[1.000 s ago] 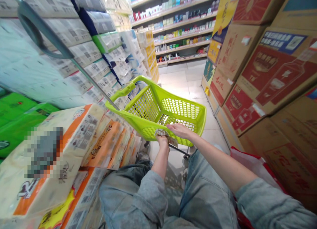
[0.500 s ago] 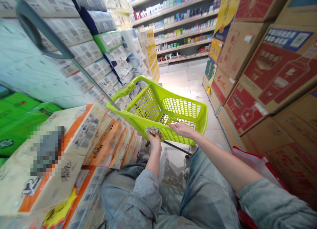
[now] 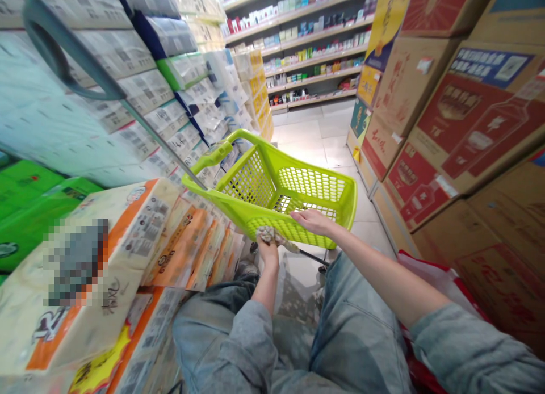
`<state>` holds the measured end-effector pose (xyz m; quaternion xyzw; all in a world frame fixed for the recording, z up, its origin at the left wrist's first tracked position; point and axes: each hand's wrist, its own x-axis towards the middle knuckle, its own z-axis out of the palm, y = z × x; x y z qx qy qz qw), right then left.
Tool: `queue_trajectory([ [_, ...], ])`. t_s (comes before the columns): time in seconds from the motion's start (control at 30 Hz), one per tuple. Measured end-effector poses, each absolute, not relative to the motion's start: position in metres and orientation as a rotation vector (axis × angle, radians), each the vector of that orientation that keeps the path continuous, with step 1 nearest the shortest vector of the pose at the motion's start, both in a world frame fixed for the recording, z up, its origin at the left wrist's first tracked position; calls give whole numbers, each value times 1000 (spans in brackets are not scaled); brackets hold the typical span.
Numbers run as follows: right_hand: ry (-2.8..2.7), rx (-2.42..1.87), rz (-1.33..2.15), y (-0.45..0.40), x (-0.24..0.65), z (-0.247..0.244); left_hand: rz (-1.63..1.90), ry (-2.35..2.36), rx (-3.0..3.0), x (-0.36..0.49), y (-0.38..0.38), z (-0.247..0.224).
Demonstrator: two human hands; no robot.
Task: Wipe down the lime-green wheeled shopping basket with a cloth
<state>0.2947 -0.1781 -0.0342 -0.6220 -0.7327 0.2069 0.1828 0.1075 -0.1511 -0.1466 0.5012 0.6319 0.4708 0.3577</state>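
A lime-green wheeled shopping basket (image 3: pixel 317 175) with lattice walls stands tilted in front of my knees. Its long grey pull handle (image 3: pixel 155 135) reaches toward the upper left. The fingers of my right hand (image 3: pixel 314 221) are closed over the near rim of the basket. Lower and to the left, my left hand (image 3: pixel 268 253) grips a crumpled, dirty pale rag (image 3: pixel 267 234) against the outside of the near wall. A loose end of the rag hangs to the right. Inside the basket, no goods are visible.
Packs of tissue paper (image 3: pixel 140 223) are stacked close on my left, with a blurred-out grey item on top. Tall stacks of cardboard cartons (image 3: pixel 460 127) line the right side. Beyond the tiled floor (image 3: pixel 317 135), shelves (image 3: pixel 315 42) hold small boxes and bottles. A red-edged bag lies beside my right leg.
My left hand has moved slightly down and right with the rag, and more of the rag's loose end shows. My right hand stays on the rim.
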Motion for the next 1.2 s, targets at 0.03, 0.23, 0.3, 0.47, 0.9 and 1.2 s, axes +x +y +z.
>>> queue_trajectory([
  [0.03, -2068, -1757, 587, -178, 295, -35, 1270, 1700, 1300, 101, -146, -143],
  [0.23, -2099, -1734, 563, -180, 295, -35, 1248, 1637, 1599, 95, -124, -122],
  [0.3, -2107, -1735, 548, -180, 295, -35, 1113, 1659, 1643, 101, -125, -126],
  [0.47, -2107, -1735, 555, -180, 293, -32, 853, 1584, 1704, 109, -149, -153],
  [0.9, -2128, -1744, 557, -180, 294, -34, 1527, 1481, 2056, 73, -137, -55],
  [1.2, -2115, -1794, 556, -178, 292, -34, 709, 1631, 2808, 77, -111, -15],
])
